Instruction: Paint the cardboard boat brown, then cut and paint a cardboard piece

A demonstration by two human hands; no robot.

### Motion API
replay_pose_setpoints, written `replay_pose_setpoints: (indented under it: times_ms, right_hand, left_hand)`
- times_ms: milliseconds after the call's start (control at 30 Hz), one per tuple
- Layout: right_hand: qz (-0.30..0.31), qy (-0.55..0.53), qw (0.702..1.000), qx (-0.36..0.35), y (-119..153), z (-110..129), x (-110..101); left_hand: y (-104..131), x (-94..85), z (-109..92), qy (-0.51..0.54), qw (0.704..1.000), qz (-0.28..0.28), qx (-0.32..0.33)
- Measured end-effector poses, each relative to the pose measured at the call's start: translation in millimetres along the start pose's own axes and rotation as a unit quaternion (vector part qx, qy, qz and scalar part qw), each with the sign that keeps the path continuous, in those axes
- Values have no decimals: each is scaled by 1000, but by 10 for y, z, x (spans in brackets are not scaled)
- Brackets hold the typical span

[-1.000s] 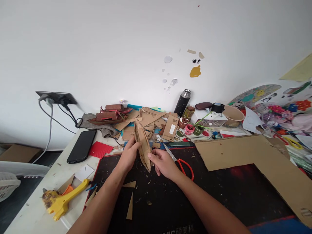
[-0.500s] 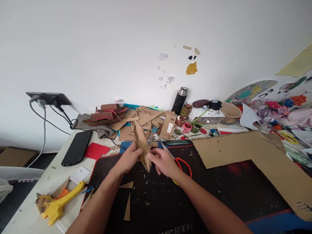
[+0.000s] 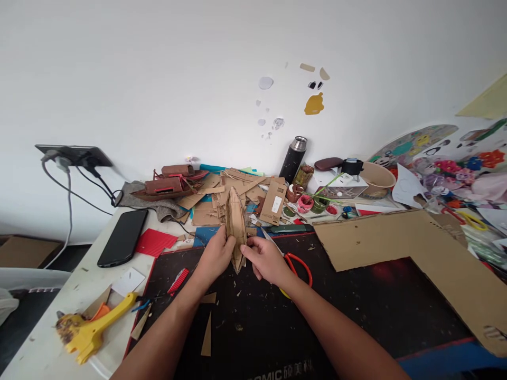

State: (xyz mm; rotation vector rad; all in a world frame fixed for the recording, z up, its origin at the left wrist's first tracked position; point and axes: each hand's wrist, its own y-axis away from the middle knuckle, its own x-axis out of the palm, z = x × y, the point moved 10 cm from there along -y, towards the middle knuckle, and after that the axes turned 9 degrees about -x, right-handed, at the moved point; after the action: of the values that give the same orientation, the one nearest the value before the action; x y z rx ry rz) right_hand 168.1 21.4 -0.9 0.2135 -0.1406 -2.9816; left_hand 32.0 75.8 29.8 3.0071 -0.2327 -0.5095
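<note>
Between my two hands is a small cardboard boat hull (image 3: 236, 219), pointed at both ends, with its hollow side facing me. My left hand (image 3: 217, 252) grips its left wall, thumb laid over the edge. On the right side, near the lower tip, my right hand (image 3: 266, 258) pinches the wall between thumb and fingers. Scissors (image 3: 298, 266) with red and yellow handles lie on the black mat (image 3: 253, 332) beside my right hand, partly covered by it. Thin cardboard offcuts (image 3: 207, 335) rest below my left hand.
A yellow glue gun (image 3: 97, 330) and a black phone (image 3: 122, 238) are at left. Behind sit brown model boats (image 3: 166, 184), cardboard scraps (image 3: 214, 211), paint jars (image 3: 304, 203) and a black flask (image 3: 293, 158). A large L-shaped cardboard sheet (image 3: 380, 237) covers the right.
The hull has turned more upright, its far tip swinging right. A red-and-white object now shows on the mat beside my left forearm. The view has shifted slightly.
</note>
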Motion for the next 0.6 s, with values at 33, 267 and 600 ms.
replay_pose_setpoints:
  times_ms: [33,267,600]
  right_hand:
    - [2,10,1000,-5,-2,15,7]
    - [3,27,1000,-10,30,50,24]
    - [24,63,997,-22,84,151,70]
  left_hand:
    - [3,-12,-18,-25,1000,-3,1]
    - [12,-223,-169,-161,985,-62,4]
    - [-10,-278,-145,-162,985,-53,-13]
